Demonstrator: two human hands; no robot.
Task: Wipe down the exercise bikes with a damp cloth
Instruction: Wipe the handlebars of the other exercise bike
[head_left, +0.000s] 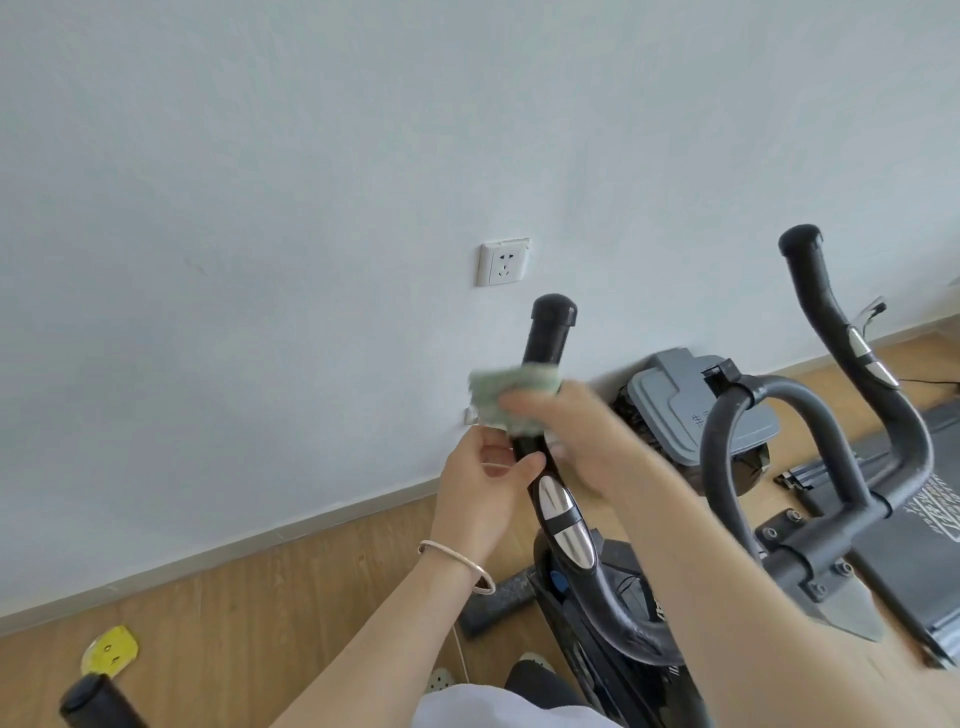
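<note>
The black exercise bike's left handlebar grip (545, 338) rises in the middle of the view, with silver pulse pads (563, 519) lower down. A pale green cloth (498, 397) is wrapped round the grip. My right hand (566, 431) holds the cloth against the bar; it is blurred. My left hand (483, 483) grips the bar just below the cloth, thumb across the front. The right handlebar (826, 312) stands free further right.
A white wall with a socket (503, 262) is close behind the bike. A grey-lidded bin (691, 400) stands by the wall. A treadmill deck (914, 467) lies at the right. Another black handle end (91, 701) and a yellow object (110, 652) are on the wooden floor at lower left.
</note>
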